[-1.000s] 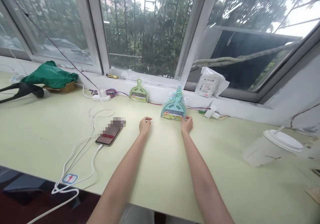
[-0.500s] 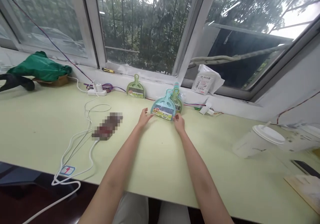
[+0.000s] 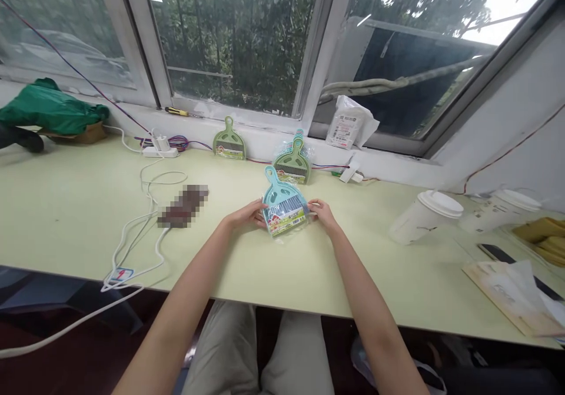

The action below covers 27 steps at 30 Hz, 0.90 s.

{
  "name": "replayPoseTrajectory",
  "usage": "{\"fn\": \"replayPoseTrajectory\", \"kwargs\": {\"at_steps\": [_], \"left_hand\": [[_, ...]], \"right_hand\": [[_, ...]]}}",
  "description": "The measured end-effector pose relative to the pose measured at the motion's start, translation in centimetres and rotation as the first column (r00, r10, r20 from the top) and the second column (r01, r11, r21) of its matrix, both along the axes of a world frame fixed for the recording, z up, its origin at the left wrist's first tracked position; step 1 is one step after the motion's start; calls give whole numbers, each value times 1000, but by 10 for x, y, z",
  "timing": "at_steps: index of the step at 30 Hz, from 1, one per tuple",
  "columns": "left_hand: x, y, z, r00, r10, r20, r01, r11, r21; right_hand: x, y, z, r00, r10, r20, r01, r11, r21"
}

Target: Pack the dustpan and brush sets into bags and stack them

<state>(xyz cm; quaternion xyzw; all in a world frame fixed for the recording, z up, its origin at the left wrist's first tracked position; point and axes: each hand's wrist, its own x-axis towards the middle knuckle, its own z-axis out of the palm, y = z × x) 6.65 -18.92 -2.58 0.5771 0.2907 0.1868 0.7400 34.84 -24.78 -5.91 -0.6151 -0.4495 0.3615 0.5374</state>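
Note:
A light blue dustpan set [image 3: 285, 206] in clear wrapping, with a dark-bristled brush and a printed label, is held upright and slightly tilted over the table. My left hand [image 3: 249, 213] grips its left edge, fingers partly behind it. On the right edge, my right hand [image 3: 321, 212] pinches the set between thumb and fingers. Just behind stands a stack of wrapped dustpans [image 3: 292, 162], green in front, leaning by the wall. Another green dustpan [image 3: 229, 142] leans against the wall farther left.
White cables and a pixelated dark object [image 3: 183, 206] lie on the left of the table [image 3: 273, 277]. A power strip [image 3: 159, 150] and green bag [image 3: 53, 109] are behind. White cups [image 3: 426, 215], a phone [image 3: 497, 252] and papers [image 3: 512, 295] are on the right.
The light blue dustpan set has come away from the stack toward me and tilted, with both hands on it. The green dustpan behind it is now exposed. The camera view has shifted.

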Motion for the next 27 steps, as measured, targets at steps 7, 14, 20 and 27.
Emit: {"fn": "replayPoseTrajectory", "kwargs": {"at_steps": [7,14,20,27], "left_hand": [[14,-1,-9,965,187,184,-179,982,-61],[4,11,-9,899,343,273,-331,939,-91],[8,6,-12,955,187,231,-189,982,-14],[10,4,-13,950,162,267,-175,984,26]], "right_hand": [[-40,-29,27,849,-366,380,177,876,450],[-68,-32,25,997,-72,-42,77,991,111],[-55,-27,19,986,-94,-139,103,993,57],[-38,-28,23,918,-377,127,346,915,209]]}}
